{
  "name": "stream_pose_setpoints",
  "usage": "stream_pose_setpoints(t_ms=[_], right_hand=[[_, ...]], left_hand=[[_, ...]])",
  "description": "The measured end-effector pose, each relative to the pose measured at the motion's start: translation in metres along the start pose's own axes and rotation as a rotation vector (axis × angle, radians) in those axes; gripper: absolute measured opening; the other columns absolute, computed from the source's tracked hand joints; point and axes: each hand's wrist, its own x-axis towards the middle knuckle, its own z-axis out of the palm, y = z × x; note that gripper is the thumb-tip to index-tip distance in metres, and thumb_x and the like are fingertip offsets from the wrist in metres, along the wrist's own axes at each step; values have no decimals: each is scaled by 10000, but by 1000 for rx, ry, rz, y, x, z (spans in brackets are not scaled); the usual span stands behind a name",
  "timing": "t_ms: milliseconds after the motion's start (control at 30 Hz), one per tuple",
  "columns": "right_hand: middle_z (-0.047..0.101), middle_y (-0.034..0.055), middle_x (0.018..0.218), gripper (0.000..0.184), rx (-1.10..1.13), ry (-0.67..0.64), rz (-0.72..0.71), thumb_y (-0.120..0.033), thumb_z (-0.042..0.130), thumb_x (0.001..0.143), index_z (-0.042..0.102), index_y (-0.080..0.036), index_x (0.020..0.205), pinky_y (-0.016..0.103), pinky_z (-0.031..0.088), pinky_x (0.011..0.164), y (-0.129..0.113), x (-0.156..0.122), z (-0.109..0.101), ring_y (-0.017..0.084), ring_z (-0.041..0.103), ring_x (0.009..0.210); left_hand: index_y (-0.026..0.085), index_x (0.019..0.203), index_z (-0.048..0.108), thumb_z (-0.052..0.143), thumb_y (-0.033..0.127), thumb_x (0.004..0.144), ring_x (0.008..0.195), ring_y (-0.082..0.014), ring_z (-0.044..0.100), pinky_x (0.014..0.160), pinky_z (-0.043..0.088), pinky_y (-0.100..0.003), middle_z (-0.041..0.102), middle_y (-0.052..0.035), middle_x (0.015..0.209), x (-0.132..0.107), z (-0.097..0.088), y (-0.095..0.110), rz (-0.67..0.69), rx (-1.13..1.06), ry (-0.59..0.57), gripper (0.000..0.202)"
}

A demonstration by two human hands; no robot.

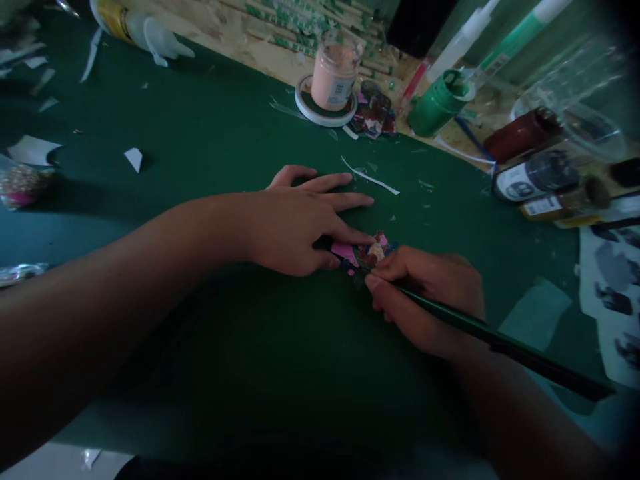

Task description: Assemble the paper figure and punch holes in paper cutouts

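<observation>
My left hand [300, 217] lies flat on the green sheet [210, 147], fingers stretched out, its lower fingers pressing down a small colourful paper cut-out [367, 252]. My right hand [425, 293] is closed in a pen grip round a long dark green brush or pencil [500, 337], whose tip meets the cut-out. The shaft runs out to the lower right.
A pink paint jar [334, 77] stands on a round lid at the back, with paper scraps [375, 113] beside it. A green bottle [437, 103], dark bottles [537, 175] and a clear cup [575, 100] crowd the back right. White paper bits [133, 159] lie on the left; printed paper [613, 293] lies right.
</observation>
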Motion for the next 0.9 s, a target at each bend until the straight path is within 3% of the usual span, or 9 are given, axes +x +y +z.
stream_pose_setpoints(t_ms=[300,533,900], right_hand=[[596,-43,542,226,21,-15,21,-131,618,805,587,-215,598,259,398,446,0,0,0,99,521,411],[575,-45,525,233,41,-15,-12,-128,623,798,585,-204,581,258,400,452,1,0,0,93,518,422],[588,-44,535,226,43,-22,-2,-118,631,791,585,-211,590,258,403,442,1,-2,-1,98,528,426]], left_hand=[[448,1351,512,498,413,888,1460,-366,132,1120,78,-642,273,67,1581,-1,4,-3,39,20,66,464],[471,1308,546,531,420,874,1428,-340,252,1107,199,-606,390,57,1525,-2,7,-6,78,28,157,437],[431,1338,532,515,403,882,1443,-344,201,1118,162,-602,355,43,1544,-2,4,-2,36,35,90,457]])
